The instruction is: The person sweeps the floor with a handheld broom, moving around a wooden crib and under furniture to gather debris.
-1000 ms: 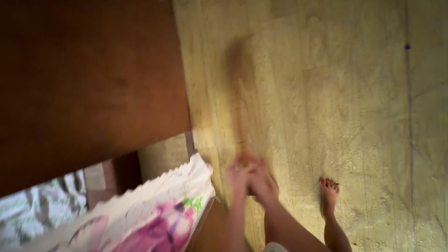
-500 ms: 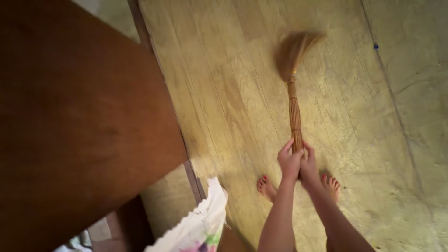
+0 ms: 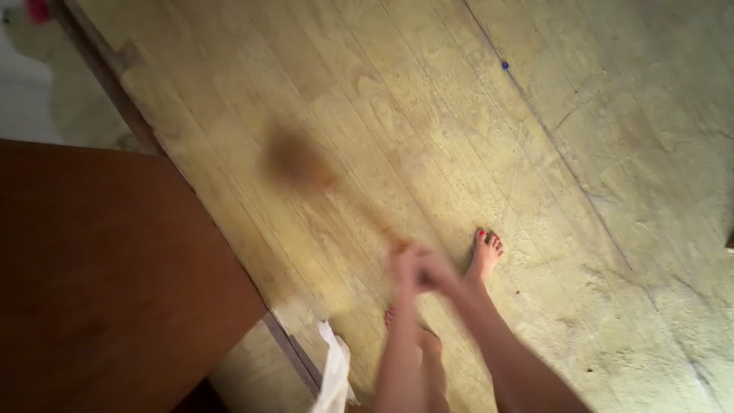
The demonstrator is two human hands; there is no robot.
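While you stand barefoot on the worn floor, both your left hand and right hand hold a closed grip on the short broom, its blurred bristles reaching toward ten o'clock. Swinging wider could strike the brown counter at eight o'clock, or snag the white cloth.
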